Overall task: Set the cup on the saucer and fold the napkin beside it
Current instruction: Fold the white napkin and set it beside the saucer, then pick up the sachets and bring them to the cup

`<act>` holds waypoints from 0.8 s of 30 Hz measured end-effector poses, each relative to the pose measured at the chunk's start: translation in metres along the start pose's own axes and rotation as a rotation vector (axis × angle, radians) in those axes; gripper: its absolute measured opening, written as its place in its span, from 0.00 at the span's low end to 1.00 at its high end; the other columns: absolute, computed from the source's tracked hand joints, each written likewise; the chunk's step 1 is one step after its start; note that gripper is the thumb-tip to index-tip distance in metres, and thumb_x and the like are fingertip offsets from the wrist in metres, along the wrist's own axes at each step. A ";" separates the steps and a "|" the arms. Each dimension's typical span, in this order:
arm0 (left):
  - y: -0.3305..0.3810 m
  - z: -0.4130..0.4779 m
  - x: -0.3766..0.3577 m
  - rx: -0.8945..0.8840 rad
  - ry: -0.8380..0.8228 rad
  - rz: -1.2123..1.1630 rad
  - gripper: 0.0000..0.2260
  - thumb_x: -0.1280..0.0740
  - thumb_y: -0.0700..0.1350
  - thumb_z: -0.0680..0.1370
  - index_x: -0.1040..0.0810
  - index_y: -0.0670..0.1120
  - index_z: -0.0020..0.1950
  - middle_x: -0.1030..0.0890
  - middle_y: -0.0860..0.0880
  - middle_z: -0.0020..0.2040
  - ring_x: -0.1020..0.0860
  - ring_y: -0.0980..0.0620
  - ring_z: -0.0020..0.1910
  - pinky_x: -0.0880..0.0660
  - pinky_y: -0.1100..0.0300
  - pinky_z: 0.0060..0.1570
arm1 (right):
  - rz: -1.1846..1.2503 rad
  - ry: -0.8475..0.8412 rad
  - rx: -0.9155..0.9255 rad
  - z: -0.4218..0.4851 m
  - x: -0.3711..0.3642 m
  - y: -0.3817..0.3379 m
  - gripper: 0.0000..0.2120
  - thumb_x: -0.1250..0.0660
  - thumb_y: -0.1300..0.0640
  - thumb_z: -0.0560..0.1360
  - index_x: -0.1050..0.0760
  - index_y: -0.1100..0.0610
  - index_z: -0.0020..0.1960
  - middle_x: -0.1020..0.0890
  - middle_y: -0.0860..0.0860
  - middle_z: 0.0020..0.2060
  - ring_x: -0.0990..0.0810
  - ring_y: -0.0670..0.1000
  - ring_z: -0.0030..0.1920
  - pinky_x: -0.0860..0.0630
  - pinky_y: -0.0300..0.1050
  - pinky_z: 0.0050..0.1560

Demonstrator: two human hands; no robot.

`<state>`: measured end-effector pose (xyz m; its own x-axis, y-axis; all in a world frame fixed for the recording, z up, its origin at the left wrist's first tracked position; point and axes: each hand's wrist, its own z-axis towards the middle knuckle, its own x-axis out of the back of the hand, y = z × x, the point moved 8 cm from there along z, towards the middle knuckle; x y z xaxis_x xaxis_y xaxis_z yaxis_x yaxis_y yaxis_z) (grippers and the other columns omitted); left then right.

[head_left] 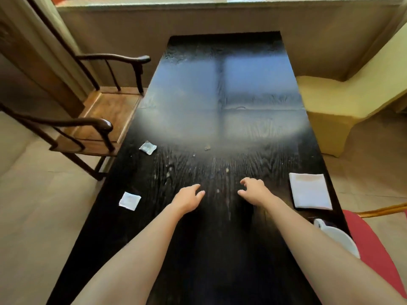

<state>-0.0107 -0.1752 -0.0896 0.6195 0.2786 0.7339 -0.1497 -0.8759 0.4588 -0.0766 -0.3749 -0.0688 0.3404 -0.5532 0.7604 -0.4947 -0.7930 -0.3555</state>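
A white folded napkin [310,191] lies flat near the right edge of the long black table [220,95]. Nearer to me on the right, a white saucer [343,241] sits at the table's edge with a white cup [320,223] at its far side, both partly hidden behind my right forearm. My left hand [189,198] and my right hand [253,190] hover over the middle of the table, fingers loosely curled and apart, holding nothing. The right hand is left of the napkin and apart from it.
Two small white sachets lie on the table's left side, one [130,200] near my left hand, another [148,147] farther away. A wooden armchair [99,115] stands at the left, a yellow covered chair [343,106] at the right, a red seat [374,249] beside the saucer.
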 end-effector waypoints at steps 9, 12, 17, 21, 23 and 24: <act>-0.180 -0.072 0.008 -0.258 0.084 0.447 0.26 0.47 0.56 0.80 0.48 0.52 0.76 0.47 0.49 0.78 0.52 0.50 0.77 0.53 0.51 0.74 | 0.013 -0.069 0.161 0.024 -0.115 -0.191 0.22 0.40 0.54 0.78 0.35 0.58 0.69 0.27 0.57 0.65 0.34 0.58 0.68 0.31 0.54 0.66; -0.226 -0.086 0.020 -0.232 0.169 0.506 0.25 0.47 0.58 0.78 0.41 0.52 0.74 0.41 0.50 0.76 0.45 0.50 0.75 0.47 0.47 0.72 | -0.021 0.014 0.243 0.030 -0.135 -0.244 0.22 0.38 0.52 0.77 0.34 0.59 0.69 0.26 0.58 0.63 0.32 0.58 0.66 0.30 0.54 0.65; -0.257 -0.089 0.024 -0.301 0.237 0.494 0.25 0.49 0.60 0.78 0.36 0.51 0.72 0.35 0.49 0.73 0.38 0.49 0.73 0.45 0.47 0.71 | -0.203 0.125 0.467 0.029 -0.172 -0.309 0.24 0.35 0.48 0.74 0.33 0.55 0.68 0.29 0.54 0.64 0.33 0.56 0.63 0.30 0.51 0.61; -0.268 -0.085 0.019 -0.268 0.254 0.424 0.28 0.50 0.60 0.79 0.42 0.47 0.74 0.40 0.48 0.75 0.44 0.51 0.75 0.48 0.49 0.70 | -0.394 0.213 0.555 0.035 -0.186 -0.328 0.23 0.35 0.47 0.73 0.32 0.55 0.64 0.29 0.52 0.62 0.31 0.55 0.59 0.29 0.50 0.56; -0.270 -0.084 0.019 -0.266 0.259 0.391 0.29 0.50 0.61 0.79 0.43 0.45 0.75 0.42 0.47 0.76 0.46 0.51 0.75 0.48 0.49 0.71 | -0.418 0.239 0.593 0.036 -0.185 -0.332 0.21 0.37 0.49 0.74 0.31 0.57 0.64 0.28 0.54 0.61 0.30 0.55 0.57 0.28 0.49 0.55; -0.271 -0.084 0.019 -0.272 0.261 0.376 0.29 0.50 0.61 0.79 0.43 0.45 0.75 0.42 0.47 0.76 0.46 0.51 0.76 0.48 0.49 0.71 | -0.421 0.251 0.613 0.037 -0.184 -0.332 0.20 0.38 0.51 0.75 0.31 0.58 0.64 0.28 0.55 0.60 0.29 0.56 0.56 0.27 0.49 0.55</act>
<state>-0.0232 0.1003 -0.1578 0.2771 0.0846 0.9571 -0.5402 -0.8100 0.2280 0.0546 -0.0189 -0.1106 0.1745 -0.1584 0.9718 0.1906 -0.9629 -0.1912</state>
